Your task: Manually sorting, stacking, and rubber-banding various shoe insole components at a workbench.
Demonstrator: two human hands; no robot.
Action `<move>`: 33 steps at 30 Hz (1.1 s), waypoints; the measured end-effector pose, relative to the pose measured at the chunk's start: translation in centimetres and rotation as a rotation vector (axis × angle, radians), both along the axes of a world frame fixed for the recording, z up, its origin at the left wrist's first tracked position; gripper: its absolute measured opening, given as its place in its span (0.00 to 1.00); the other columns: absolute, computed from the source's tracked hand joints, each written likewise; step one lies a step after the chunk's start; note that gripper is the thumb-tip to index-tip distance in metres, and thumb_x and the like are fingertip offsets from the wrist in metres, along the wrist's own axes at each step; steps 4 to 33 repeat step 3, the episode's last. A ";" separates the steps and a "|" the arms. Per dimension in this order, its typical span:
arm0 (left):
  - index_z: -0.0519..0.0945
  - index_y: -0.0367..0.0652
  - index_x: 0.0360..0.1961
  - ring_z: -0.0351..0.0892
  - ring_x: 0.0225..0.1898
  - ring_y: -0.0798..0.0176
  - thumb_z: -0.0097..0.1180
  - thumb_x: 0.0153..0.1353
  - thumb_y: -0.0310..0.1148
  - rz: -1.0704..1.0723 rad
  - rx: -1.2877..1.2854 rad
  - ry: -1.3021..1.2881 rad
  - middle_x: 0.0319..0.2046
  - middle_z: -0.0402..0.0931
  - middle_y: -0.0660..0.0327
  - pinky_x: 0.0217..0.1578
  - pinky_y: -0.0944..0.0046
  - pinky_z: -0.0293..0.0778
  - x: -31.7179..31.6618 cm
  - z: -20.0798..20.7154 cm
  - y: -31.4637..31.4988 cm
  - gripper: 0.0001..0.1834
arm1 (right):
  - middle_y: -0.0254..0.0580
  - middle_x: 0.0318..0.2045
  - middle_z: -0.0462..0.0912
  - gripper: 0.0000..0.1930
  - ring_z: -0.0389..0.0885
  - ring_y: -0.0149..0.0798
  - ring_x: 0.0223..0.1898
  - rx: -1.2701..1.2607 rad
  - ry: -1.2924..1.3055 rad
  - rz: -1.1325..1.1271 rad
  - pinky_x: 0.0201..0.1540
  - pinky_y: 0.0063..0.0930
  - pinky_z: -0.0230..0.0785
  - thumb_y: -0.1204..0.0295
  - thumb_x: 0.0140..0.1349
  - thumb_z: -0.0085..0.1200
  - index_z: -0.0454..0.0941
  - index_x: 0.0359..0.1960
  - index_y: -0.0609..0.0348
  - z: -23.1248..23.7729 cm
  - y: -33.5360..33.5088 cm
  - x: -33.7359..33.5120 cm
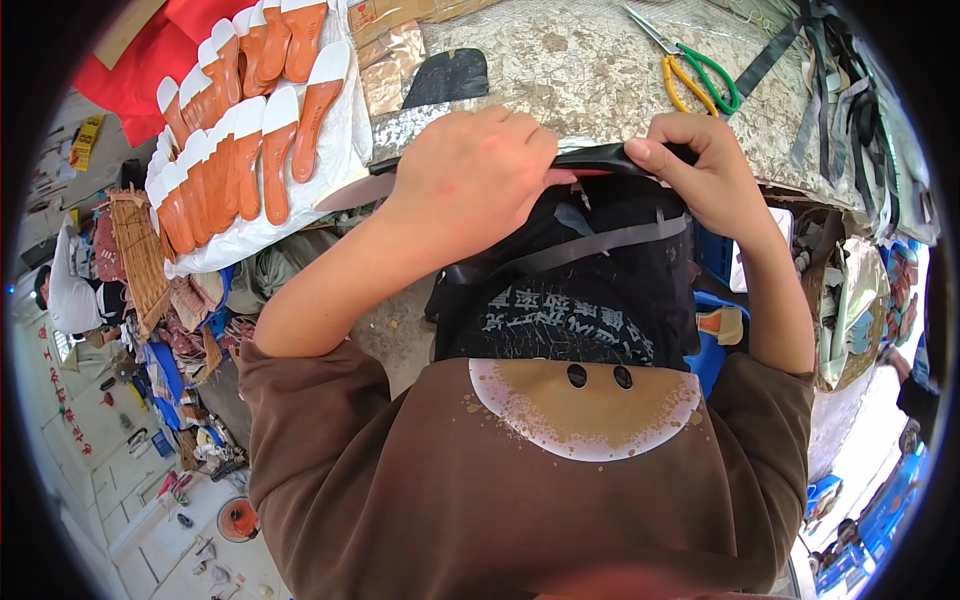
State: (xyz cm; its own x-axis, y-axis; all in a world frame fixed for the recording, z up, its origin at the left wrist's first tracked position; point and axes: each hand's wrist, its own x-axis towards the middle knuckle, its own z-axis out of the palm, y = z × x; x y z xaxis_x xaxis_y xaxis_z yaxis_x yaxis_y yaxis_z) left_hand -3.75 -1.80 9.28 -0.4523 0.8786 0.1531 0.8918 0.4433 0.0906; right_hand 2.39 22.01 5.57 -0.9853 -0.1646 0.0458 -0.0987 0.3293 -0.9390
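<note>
At the near edge of the worktable, both hands hold a long, narrow black piece (605, 157) stretched between them. A pale, pinkish flat end (350, 195) sticks out left of my left hand, and a bit of pink shows beneath the black; the piece's exact kind is unclear. My left hand (475, 165) is closed over it, back of the hand up, fingertips hidden. At the other end my right hand (700, 175) grips it, the thumb pressed on top. Beyond my left hand lies a flat black cut piece (447, 77) with a rounded corner.
Rows of orange-brown insoles (245, 165) with white ends lie on a white sheet (345, 130) at the left. Scissors (697, 75) with green and yellow handles rest at the far right. Black straps (815, 75) hang beyond them. A black apron (570, 290) covers my lap.
</note>
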 end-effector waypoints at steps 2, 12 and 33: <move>0.78 0.44 0.27 0.79 0.31 0.57 0.63 0.55 0.39 0.000 0.035 -0.020 0.24 0.74 0.60 0.29 0.59 0.73 0.3 0.2 -0.9 0.11 | 0.26 0.16 0.65 0.20 0.60 0.22 0.22 0.001 -0.017 0.005 0.25 0.24 0.52 0.59 0.64 0.60 0.76 0.22 0.63 0.3 -0.2 0.6; 0.80 0.45 0.29 0.79 0.31 0.57 0.63 0.56 0.39 -0.003 0.068 -0.039 0.24 0.74 0.60 0.29 0.60 0.73 0.4 0.4 -1.4 0.09 | 0.26 0.17 0.67 0.19 0.60 0.22 0.22 0.001 -0.033 0.007 0.25 0.24 0.53 0.59 0.63 0.61 0.78 0.23 0.63 0.6 -0.2 0.8; 0.80 0.45 0.29 0.79 0.31 0.57 0.63 0.56 0.39 -0.003 0.068 -0.039 0.24 0.74 0.60 0.29 0.60 0.73 0.4 0.4 -1.4 0.09 | 0.26 0.17 0.67 0.19 0.60 0.22 0.22 0.001 -0.033 0.007 0.25 0.24 0.53 0.59 0.63 0.61 0.78 0.23 0.63 0.6 -0.2 0.8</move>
